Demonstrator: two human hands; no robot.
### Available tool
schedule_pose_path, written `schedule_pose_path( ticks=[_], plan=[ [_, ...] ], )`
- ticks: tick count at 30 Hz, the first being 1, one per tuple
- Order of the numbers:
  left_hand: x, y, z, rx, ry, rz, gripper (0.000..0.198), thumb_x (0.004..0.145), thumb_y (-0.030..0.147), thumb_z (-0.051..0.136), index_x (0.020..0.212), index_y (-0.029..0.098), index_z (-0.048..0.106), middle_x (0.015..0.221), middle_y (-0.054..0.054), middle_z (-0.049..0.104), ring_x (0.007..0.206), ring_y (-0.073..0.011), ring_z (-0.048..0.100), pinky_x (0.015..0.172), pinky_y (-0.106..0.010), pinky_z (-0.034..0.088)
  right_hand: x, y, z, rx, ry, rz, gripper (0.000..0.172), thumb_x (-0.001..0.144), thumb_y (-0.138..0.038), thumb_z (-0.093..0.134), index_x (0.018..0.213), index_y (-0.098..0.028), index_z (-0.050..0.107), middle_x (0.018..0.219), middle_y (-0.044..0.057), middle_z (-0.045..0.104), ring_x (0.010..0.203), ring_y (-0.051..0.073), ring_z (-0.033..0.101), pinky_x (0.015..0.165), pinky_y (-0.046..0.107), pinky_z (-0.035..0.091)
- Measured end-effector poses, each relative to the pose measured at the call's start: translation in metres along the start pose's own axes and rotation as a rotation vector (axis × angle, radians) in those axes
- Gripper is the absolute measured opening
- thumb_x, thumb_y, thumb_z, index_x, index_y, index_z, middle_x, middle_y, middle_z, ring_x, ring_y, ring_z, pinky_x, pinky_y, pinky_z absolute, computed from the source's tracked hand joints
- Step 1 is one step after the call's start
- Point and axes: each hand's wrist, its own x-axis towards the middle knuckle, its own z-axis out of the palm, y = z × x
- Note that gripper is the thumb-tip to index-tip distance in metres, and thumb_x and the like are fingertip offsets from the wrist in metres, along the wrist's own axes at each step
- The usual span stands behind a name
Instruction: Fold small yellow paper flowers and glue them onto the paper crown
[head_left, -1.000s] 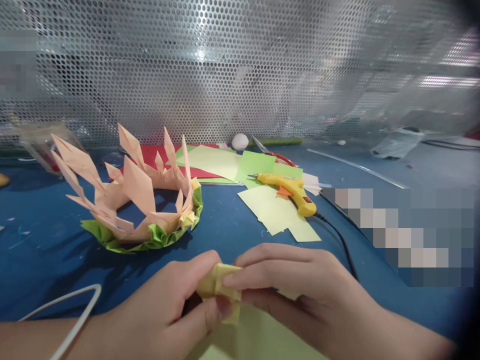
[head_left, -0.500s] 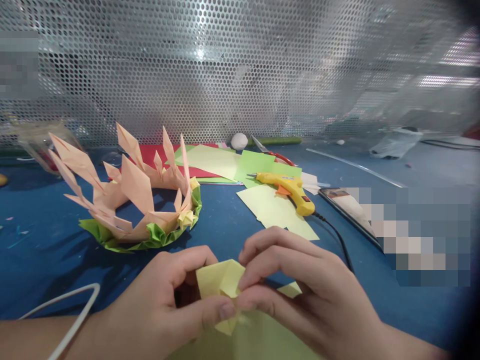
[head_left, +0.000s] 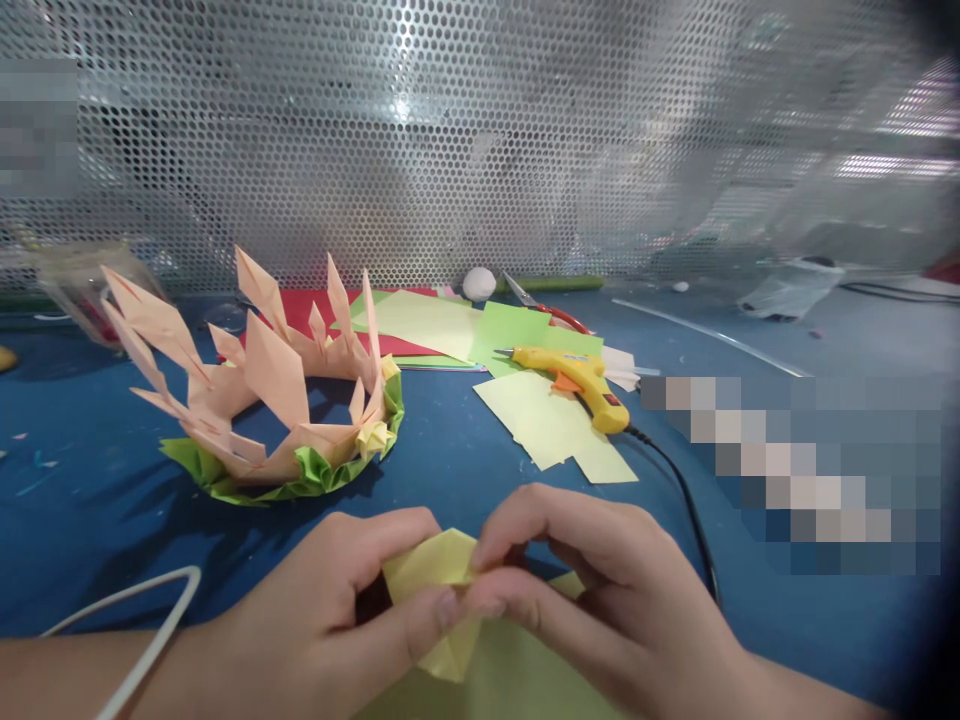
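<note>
Between my two hands, low in the middle of the head view, is a small folded piece of yellow paper (head_left: 435,560). My left hand (head_left: 337,590) grips its left side, thumb in front and fingers behind. The thumb and forefinger of my right hand (head_left: 607,590) pinch its right edge. Beneath both hands lies a larger pale yellow sheet (head_left: 517,675), partly covered by them. Up and to the left stands a paper crown (head_left: 274,375) with tall peach points, a crumpled green rim and small yellow paper stars.
A yellow glue gun (head_left: 574,375) lies on green and yellow sheets (head_left: 525,415), its black cord (head_left: 686,495) running right of my hand. Behind are red-handled scissors (head_left: 566,320), a white ball (head_left: 478,284) and red paper (head_left: 304,308). A clear jar (head_left: 94,290) stands back left.
My right fingers have moved down and now pinch the paper's right edge. The upper flap of the yellow paper has been folded over, and the piece has tilted slightly.
</note>
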Motion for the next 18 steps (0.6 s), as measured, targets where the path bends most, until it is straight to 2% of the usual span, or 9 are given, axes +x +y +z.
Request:
schedule_pose_path(
  ticks=[2,5,9,12,18],
  plan=[
    [0.0000,0.0013,0.0000,-0.051,-0.013,-0.002,0.029,0.091,0.042,0.057,0.070,0.023,0.050,0.065,0.008,0.041,0.060,-0.0131,0.038,0.052,-0.021,0.031,-0.0002,0.0018,0.0005,0.089,0.023,0.027,0.011,0.081,-0.026,0.080,0.083,-0.022,0.070,0.069,-0.004,0.069,0.059,0.010,0.062,0.057,0.016,0.053],
    [0.0001,0.0032,-0.0003,-0.100,-0.013,0.020,0.029,0.092,0.043,0.055,0.071,0.024,0.050,0.067,0.007,0.045,0.062,-0.0135,0.040,0.056,-0.021,0.034,0.0002,0.0048,0.0002,0.147,0.084,0.097,0.024,0.074,-0.021,0.084,0.096,-0.025,0.075,0.070,-0.004,0.071,0.061,0.011,0.066,0.059,0.017,0.055],
    [-0.0007,0.0042,-0.0024,-0.060,-0.032,-0.003,0.028,0.094,0.039,0.054,0.071,0.024,0.048,0.065,0.008,0.041,0.058,-0.0121,0.039,0.053,-0.020,0.033,0.0024,0.0045,-0.0016,0.102,0.096,0.170,0.008,0.074,-0.025,0.082,0.081,-0.024,0.079,0.067,-0.002,0.075,0.060,0.013,0.067,0.057,0.020,0.055],
    [-0.0010,0.0034,-0.0040,0.018,-0.045,0.027,0.029,0.095,0.040,0.051,0.071,0.024,0.047,0.066,0.007,0.045,0.059,-0.0128,0.042,0.053,-0.021,0.034,0.0034,0.0017,-0.0011,0.104,0.089,0.213,0.008,0.074,-0.030,0.081,0.077,-0.023,0.078,0.067,0.000,0.075,0.058,0.014,0.067,0.054,0.022,0.055],
    [0.0001,-0.0023,-0.0041,0.152,-0.013,0.162,0.029,0.097,0.037,0.045,0.070,0.024,0.044,0.064,0.007,0.047,0.055,-0.0125,0.045,0.050,-0.021,0.035,0.0027,-0.0005,0.0020,0.217,0.048,0.301,0.008,0.079,-0.029,0.076,0.077,-0.021,0.074,0.074,0.001,0.077,0.069,0.014,0.072,0.063,0.019,0.058]
  ],
)
